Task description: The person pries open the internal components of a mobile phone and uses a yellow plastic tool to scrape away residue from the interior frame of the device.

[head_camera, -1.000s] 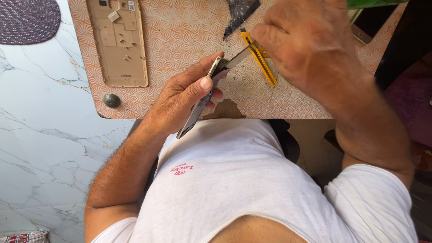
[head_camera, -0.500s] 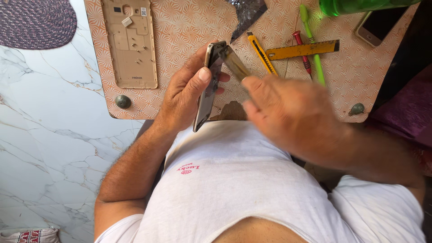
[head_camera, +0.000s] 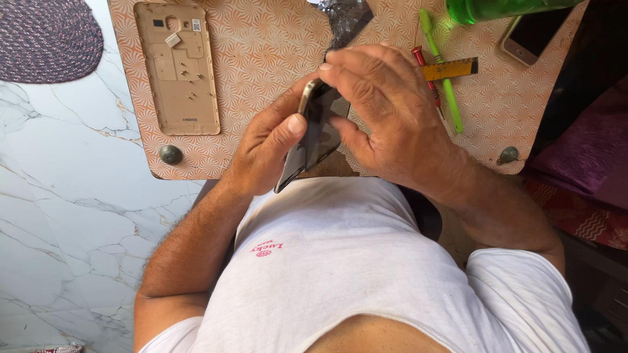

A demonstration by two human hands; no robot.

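Left hand (head_camera: 265, 153) gripped dark phone (head_camera: 313, 134) on edge, at table's (head_camera: 261, 52) 6 o'clock rim | right hand (head_camera: 386, 117) clasped its top | gold back cover (head_camera: 176, 68) at 10 o'clock

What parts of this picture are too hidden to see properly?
All in the head view:
- Phone: both the left hand and right hand cover much of it.
- Yellow tool: the right hand hides its near end.
- Green bottle: cut off by the top edge.
- Second phone: partly cut off.

Dark gold-rimmed phone (head_camera: 314, 134), tilted on edge
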